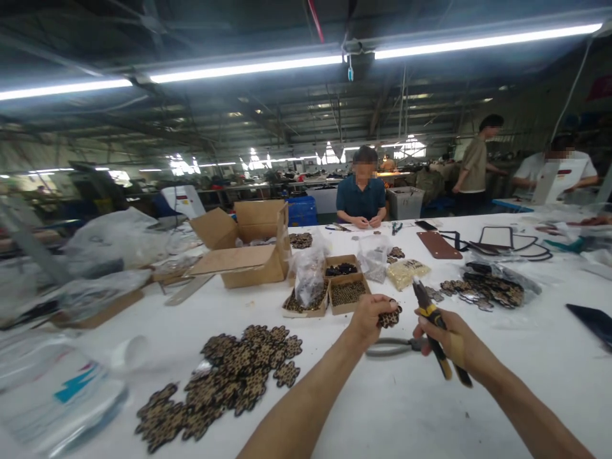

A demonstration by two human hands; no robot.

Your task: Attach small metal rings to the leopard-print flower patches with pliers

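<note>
Between the thumb and fingers of my left hand is a flower-shaped leopard-print patch with a dark edge. My right hand grips a pair of pliers with black-and-yellow handles, their jaws pointing up and away, apart from the patch. Beige tape wraps a finger of that hand. A second pair of pliers with grey handles lies on the table under and between my hands. Left of my forearm spreads a heap of similar leopard-print patches.
Small cardboard trays of metal studs stand ahead, by an open cardboard box. A yellowish bag and more patches lie to the right. Plastic packaging covers the near left. A co-worker sits across the table.
</note>
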